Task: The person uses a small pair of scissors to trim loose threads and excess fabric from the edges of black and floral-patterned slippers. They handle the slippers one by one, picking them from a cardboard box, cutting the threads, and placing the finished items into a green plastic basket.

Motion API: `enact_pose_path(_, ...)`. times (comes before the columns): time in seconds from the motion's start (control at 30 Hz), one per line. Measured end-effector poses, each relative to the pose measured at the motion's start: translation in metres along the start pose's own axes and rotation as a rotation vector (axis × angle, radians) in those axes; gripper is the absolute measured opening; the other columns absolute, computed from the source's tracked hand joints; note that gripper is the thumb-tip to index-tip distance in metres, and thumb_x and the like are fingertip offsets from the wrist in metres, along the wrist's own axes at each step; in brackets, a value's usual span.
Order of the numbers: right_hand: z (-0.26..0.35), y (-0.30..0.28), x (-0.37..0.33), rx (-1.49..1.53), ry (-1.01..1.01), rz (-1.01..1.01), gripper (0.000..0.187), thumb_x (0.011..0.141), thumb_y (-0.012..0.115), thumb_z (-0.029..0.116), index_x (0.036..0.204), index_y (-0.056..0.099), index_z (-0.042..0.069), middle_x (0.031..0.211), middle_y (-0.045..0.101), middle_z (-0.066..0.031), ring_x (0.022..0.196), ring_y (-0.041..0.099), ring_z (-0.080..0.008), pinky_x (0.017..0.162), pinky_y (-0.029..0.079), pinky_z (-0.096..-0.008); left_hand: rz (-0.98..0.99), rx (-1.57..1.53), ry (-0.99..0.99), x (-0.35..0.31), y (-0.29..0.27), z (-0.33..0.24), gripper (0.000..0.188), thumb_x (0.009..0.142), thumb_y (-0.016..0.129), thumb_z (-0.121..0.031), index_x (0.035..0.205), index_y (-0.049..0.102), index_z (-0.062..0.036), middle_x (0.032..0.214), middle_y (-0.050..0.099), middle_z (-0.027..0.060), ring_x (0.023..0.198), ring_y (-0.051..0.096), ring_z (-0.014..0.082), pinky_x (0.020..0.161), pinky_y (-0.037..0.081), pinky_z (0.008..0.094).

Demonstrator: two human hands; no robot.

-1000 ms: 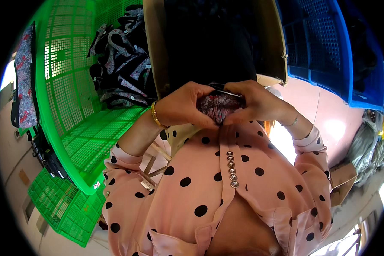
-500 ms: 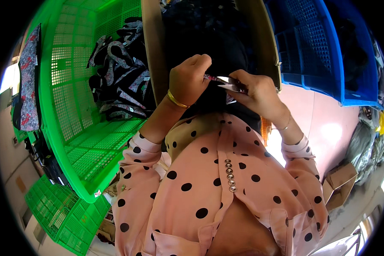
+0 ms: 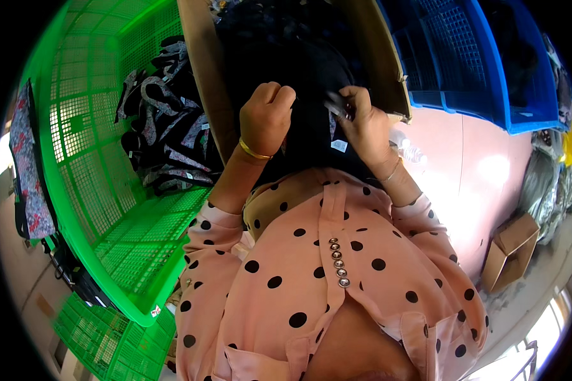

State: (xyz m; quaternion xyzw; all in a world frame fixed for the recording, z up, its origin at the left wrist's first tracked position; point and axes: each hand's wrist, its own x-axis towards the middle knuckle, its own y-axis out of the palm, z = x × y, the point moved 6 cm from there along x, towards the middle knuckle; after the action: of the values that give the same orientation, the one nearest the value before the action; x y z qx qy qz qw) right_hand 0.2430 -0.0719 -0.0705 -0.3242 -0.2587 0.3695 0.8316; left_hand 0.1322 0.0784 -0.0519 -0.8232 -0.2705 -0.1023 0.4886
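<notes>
My left hand (image 3: 267,117), with a gold bangle on the wrist, is closed on the edge of a dark garment (image 3: 308,136) that hangs down in front of my chest. My right hand (image 3: 362,124) pinches the same dark garment at its upper right, next to a small white tag (image 3: 339,145). The garment reaches up into an open cardboard box (image 3: 203,95) holding more dark clothing. I wear a pink top with black dots.
A green plastic crate (image 3: 82,184) on my left holds patterned black-and-grey clothes (image 3: 165,136). A second green crate (image 3: 89,330) lies lower left. A blue crate (image 3: 470,63) stands at upper right. A small cardboard box (image 3: 511,251) sits on the floor to the right.
Both hands have risen from my chest toward the cardboard box and moved apart. The small dark patterned piece held between them is gone from view; they now grip a larger dark garment.
</notes>
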Motion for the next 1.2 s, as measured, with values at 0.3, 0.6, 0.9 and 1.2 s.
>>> enact_pose_path(0.3, -0.037, -0.025, -0.012, 0.025, 0.202, 0.176, 0.038, 0.093, 0.060, 0.042, 0.096, 0.058, 0.004, 0.069, 0.064, -0.0142, 0.063, 0.065, -0.0324, 0.057, 0.051, -0.0361, 0.077, -0.205, -0.053, 0.003, -0.021, 0.009, 0.032, 0.070, 0.072, 0.003, 0.099, 0.062, -0.0057, 0.102, 0.064, 0.0070, 0.093, 0.059, 0.0255, 0.081, 0.048, 0.0337)
enact_pose_path(0.6, -0.017, -0.030, 0.000, -0.168, -0.036, 0.181, 0.042, 0.089, 0.060, 0.048, 0.086, 0.059, 0.006, 0.058, 0.060, -0.0104, 0.053, 0.062, -0.0271, 0.049, 0.047, -0.0338, 0.013, -0.121, 0.120, 0.026, -0.005, -0.023, 0.021, 0.070, 0.080, -0.014, 0.089, 0.071, -0.0141, 0.086, 0.061, -0.0024, 0.084, 0.055, 0.0188, 0.073, 0.046, 0.0300)
enact_pose_path(0.9, -0.012, -0.028, 0.006, -0.273, -0.123, 0.116, 0.041, 0.087, 0.063, 0.048, 0.079, 0.057, 0.008, 0.053, 0.056, -0.0075, 0.049, 0.059, -0.0234, 0.044, 0.044, -0.0321, 0.105, 0.009, 0.186, 0.038, 0.015, -0.021, 0.012, 0.073, 0.077, -0.012, 0.080, 0.068, -0.0087, 0.083, 0.063, 0.0003, 0.083, 0.056, 0.0217, 0.072, 0.047, 0.0328)
enact_pose_path(1.2, -0.004, -0.019, 0.019, -0.322, -0.202, 0.094, 0.041, 0.088, 0.062, 0.047, 0.074, 0.054, 0.010, 0.054, 0.056, -0.0062, 0.048, 0.059, -0.0232, 0.043, 0.044, -0.0315, 0.267, -0.176, 0.051, 0.047, 0.018, -0.009, 0.011, 0.079, 0.074, -0.011, 0.082, 0.065, -0.0043, 0.079, 0.065, 0.0025, 0.080, 0.056, 0.0232, 0.072, 0.046, 0.0336)
